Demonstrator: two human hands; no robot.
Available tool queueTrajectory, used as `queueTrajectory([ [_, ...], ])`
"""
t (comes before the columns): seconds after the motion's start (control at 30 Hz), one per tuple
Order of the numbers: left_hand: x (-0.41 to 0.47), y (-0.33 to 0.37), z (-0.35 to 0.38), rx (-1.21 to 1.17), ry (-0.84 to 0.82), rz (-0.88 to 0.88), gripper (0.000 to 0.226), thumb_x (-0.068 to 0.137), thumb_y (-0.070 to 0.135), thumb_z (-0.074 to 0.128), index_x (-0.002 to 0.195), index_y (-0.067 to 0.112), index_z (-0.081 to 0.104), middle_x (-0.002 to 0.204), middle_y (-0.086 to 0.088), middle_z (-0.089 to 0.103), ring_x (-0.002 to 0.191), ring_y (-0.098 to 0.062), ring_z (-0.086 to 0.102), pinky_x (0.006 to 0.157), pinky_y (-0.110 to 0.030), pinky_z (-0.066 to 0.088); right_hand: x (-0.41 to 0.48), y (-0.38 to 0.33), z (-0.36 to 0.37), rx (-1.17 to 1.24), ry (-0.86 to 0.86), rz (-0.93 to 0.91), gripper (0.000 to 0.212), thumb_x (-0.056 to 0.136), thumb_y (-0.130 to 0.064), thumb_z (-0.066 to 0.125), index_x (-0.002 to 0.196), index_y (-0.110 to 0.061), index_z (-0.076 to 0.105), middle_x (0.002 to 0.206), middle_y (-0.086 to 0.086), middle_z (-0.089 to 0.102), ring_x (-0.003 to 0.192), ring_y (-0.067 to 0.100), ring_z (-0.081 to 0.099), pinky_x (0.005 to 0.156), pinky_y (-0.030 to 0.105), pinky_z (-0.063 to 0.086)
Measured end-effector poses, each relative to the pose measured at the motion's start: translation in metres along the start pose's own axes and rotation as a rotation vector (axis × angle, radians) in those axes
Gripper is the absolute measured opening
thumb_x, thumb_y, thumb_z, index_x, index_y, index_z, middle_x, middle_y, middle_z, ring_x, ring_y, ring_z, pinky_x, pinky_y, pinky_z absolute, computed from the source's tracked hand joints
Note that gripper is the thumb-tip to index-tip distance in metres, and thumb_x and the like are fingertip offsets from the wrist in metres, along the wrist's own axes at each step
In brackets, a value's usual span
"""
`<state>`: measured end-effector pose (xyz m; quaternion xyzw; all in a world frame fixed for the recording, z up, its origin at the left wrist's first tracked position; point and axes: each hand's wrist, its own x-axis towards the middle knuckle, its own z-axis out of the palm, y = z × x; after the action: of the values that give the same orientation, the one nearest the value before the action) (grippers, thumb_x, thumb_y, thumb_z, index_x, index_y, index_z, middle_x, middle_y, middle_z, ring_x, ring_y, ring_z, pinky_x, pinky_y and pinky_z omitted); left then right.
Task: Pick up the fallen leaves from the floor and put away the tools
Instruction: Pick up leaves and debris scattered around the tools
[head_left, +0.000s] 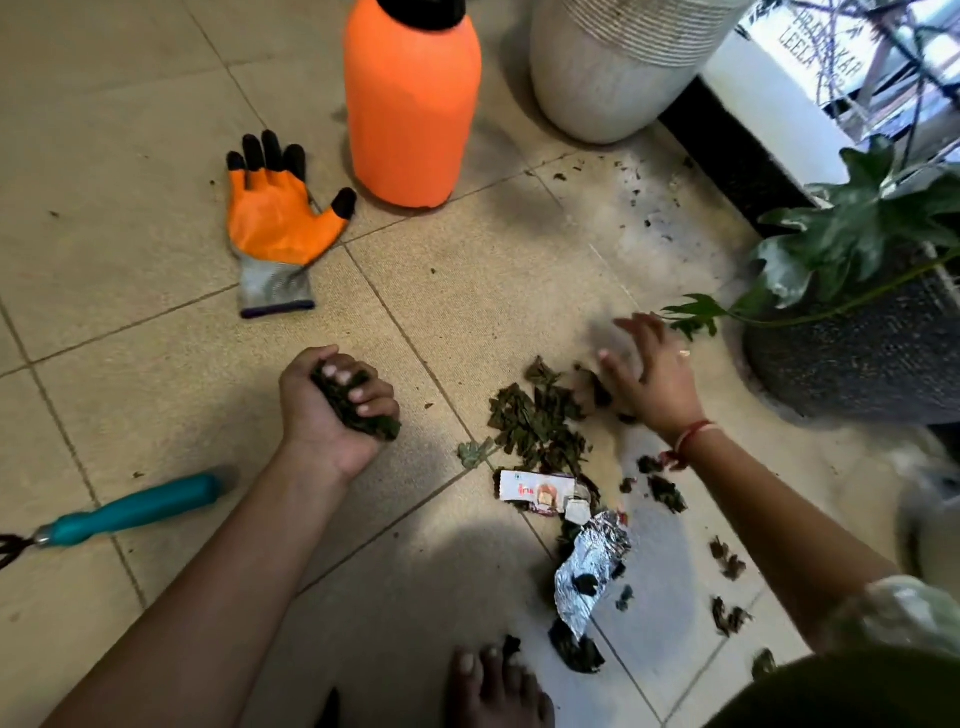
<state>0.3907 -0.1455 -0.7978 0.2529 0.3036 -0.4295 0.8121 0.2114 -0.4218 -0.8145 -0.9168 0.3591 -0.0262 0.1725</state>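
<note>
Left hand (319, 421) fisted on leaf wad (363, 415), centre frame. Right hand (649, 374) flat, fingers spread, at leaf pile (535, 421) centre-right. Sweep strays inward, then scoop; avoid foil wrapper (592, 561) below. Hand rake (130, 512) lies lower left.

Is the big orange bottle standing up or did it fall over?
Standing up. The orange bottle rests on its base on the tiled floor, with its black top pointing up.

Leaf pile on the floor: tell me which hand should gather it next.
Right. The right hand is open, fingers spread at the edge of the leaf pile, while the left hand is full, gripping a fistful of leaves, and sits farther away.
</note>
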Motion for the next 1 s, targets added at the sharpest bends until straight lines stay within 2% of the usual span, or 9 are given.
queueTrajectory([
  [0.1,-0.003,-0.004,0.001,0.022,-0.005,-0.019,0.024,0.065,0.022,0.051,0.044,0.022,0.039,0.044,0.011,0.036,0.038,-0.005,0.029,0.040,-0.012,0.020,0.003,0.019,-0.002,-0.036,-0.152,0.057,0.076,0.084,-0.068,0.031,0.144,-0.021,0.035,0.150,0.010,0.031,0.134,0.032,0.034,0.107,0.049,0.035],
  [0.23,-0.005,-0.009,0.000,0.043,-0.007,-0.043,0.024,0.065,0.021,0.051,0.044,0.022,0.039,0.044,0.011,0.035,0.038,-0.005,0.029,0.040,-0.013,0.019,-0.049,-0.011,0.018,0.019,-0.381,-0.151,0.074,0.086,-0.068,0.022,0.145,-0.024,0.033,0.153,0.006,0.026,0.134,0.026,0.034,0.106,0.052,0.036],
  [0.3,-0.006,-0.013,0.000,0.049,-0.009,-0.051,0.024,0.065,0.021,0.051,0.043,0.022,0.039,0.044,0.011,0.035,0.038,-0.005,0.029,0.040,-0.012,0.020,-0.083,-0.024,0.021,0.087,-0.345,-0.205,0.076,0.085,-0.073,0.022,0.147,-0.029,0.027,0.154,0.004,0.023,0.135,0.020,0.030,0.110,0.050,0.032],
  [0.37,-0.006,-0.015,0.001,0.050,-0.015,-0.055,0.024,0.065,0.021,0.051,0.044,0.022,0.039,0.044,0.011,0.036,0.038,-0.005,0.030,0.039,-0.012,0.020,-0.116,-0.026,0.021,0.107,-0.216,-0.198,0.081,0.080,-0.077,0.025,0.149,-0.036,0.012,0.158,-0.001,0.008,0.139,0.017,0.019,0.109,0.049,0.023],
  [0.47,-0.006,-0.017,0.002,0.056,-0.016,-0.065,0.024,0.065,0.021,0.051,0.044,0.022,0.039,0.045,0.011,0.036,0.039,-0.005,0.030,0.040,-0.013,0.020,-0.163,-0.012,0.031,-0.117,-0.155,-0.326,0.093,0.076,-0.085,0.020,0.150,-0.034,-0.004,0.159,0.000,-0.011,0.145,0.024,0.006,0.114,0.058,0.004],
  [0.57,-0.006,-0.020,0.002,0.067,-0.009,-0.069,0.024,0.066,0.021,0.051,0.044,0.022,0.040,0.045,0.010,0.036,0.039,-0.006,0.029,0.040,-0.013,0.020,-0.190,0.005,0.052,-0.349,-0.202,-0.458,0.105,0.073,-0.089,0.022,0.152,-0.026,-0.005,0.159,0.008,-0.014,0.146,0.030,-0.001,0.111,0.060,0.004],
  [0.67,-0.007,-0.023,0.003,0.080,-0.023,-0.070,0.025,0.067,0.021,0.051,0.044,0.022,0.041,0.045,0.011,0.036,0.039,-0.005,0.029,0.038,-0.012,0.022,-0.177,-0.003,0.061,-0.385,-0.174,-0.418,0.104,0.073,-0.089,0.019,0.151,-0.026,-0.008,0.158,0.008,-0.019,0.146,0.028,-0.011,0.112,0.057,-0.002],
  [0.8,-0.009,-0.020,0.000,0.082,-0.028,-0.067,0.024,0.066,0.022,0.051,0.045,0.022,0.040,0.045,0.011,0.036,0.039,-0.005,0.030,0.037,-0.012,0.022,-0.132,-0.018,0.063,-0.402,-0.205,-0.516,0.099,0.073,-0.087,0.008,0.150,-0.028,-0.010,0.157,0.009,-0.020,0.145,0.036,-0.003,0.110,0.063,-0.010],
  [1.0,-0.012,-0.008,-0.005,0.074,-0.013,-0.025,0.024,0.066,0.022,0.051,0.044,0.022,0.041,0.045,0.011,0.036,0.039,-0.005,0.030,0.039,-0.013,0.021,-0.081,-0.039,0.068,-0.459,-0.255,-0.572,0.099,0.072,-0.087,0.006,0.150,-0.025,0.002,0.156,0.012,-0.005,0.142,0.045,0.006,0.106,0.068,-0.007],
])
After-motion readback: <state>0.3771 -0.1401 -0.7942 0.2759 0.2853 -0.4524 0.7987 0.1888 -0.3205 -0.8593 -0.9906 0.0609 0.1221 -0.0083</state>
